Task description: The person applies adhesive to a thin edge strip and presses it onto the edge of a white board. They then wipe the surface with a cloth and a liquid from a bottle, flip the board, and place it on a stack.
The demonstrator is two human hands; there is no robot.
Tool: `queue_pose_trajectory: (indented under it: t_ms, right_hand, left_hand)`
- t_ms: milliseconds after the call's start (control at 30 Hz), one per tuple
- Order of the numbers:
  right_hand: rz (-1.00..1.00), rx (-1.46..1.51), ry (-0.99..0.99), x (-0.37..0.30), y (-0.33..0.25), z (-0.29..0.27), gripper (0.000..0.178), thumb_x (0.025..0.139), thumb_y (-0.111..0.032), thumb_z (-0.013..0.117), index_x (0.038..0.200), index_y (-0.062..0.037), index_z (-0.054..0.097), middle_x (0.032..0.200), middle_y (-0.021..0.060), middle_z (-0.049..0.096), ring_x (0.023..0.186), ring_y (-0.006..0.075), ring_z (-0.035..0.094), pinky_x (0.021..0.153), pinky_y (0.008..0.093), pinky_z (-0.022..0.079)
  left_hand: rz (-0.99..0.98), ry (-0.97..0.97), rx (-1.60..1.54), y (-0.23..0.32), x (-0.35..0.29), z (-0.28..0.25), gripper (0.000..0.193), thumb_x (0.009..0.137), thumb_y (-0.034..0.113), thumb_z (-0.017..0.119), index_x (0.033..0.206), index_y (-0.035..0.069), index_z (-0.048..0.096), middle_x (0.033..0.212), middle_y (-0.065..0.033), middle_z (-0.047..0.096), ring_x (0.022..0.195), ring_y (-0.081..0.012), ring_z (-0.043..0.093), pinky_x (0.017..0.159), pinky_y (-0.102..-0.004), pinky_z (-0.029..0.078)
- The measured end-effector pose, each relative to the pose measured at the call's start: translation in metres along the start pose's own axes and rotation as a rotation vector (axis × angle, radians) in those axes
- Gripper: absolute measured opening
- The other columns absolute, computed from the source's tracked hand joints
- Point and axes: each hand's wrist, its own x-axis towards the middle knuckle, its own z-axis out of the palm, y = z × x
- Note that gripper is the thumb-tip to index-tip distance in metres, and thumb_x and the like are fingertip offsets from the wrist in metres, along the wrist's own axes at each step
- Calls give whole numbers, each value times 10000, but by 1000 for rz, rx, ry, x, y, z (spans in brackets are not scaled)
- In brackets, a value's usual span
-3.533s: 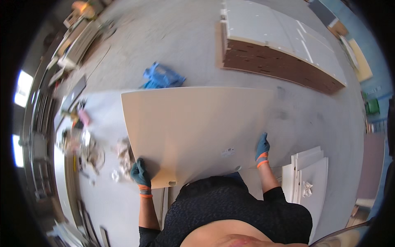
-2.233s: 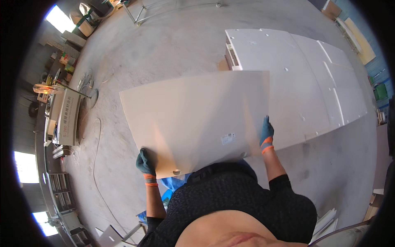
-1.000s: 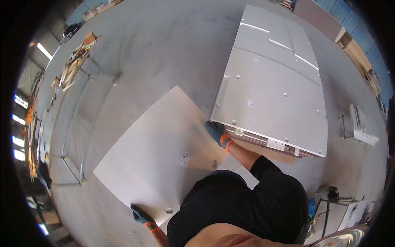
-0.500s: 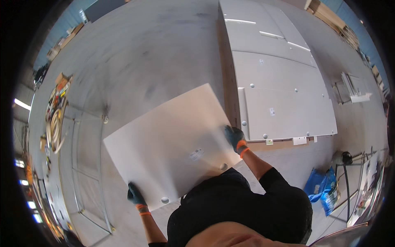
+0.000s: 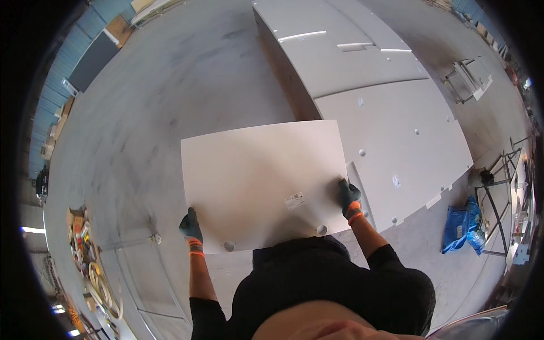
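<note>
Held in front of my body is a large white rectangular panel [image 5: 255,175]. Two round holes sit along its near edge, and a small printed label [image 5: 295,200] is stuck on its face. My left hand [image 5: 191,224], in a dark glove with an orange cuff, grips the left edge near the close corner. At the right edge my right hand [image 5: 349,198], gloved alike, is closed with its thumb on top; the fingers of both hands are partly hidden under the panel. Just beyond my right hand lies a broad stack of similar white panels [image 5: 391,136].
A blue bag [image 5: 460,228] stands at the right beside a dark metal frame [image 5: 496,209]. Another small metal stand [image 5: 468,79] is at the far right. On the left, a bench holds tools and coiled hose [image 5: 101,286]. A dark board [image 5: 93,61] leans at the far left wall.
The panel has turned clockwise, so its near edge now runs almost level across my front. My body and view have turned left; both hands keep their grip.
</note>
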Motion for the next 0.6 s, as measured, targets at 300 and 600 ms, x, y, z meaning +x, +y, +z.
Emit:
queue_pose_trajectory:
  t_ms: [300, 600]
  right_hand:
    - [-37, 191, 341, 123, -56, 142, 445, 932, -468, 739, 925, -23, 754, 784, -19, 624, 699, 126, 536, 642, 305, 448]
    - [57, 426, 652, 233, -103, 234, 501, 907, -442, 797, 1057, 32, 737, 888, 8, 634, 794, 141, 537, 720, 314, 456]
  left_hand:
    - [209, -214, 76, 102, 329, 191, 499, 1003, 403, 695, 769, -38, 691, 636, -50, 547, 653, -135, 452, 652, -351, 456]
    - [426, -568, 396, 264, 563, 446, 596, 965, 558, 642, 870, -26, 714, 769, -189, 689, 689, -235, 568, 714, -404, 498]
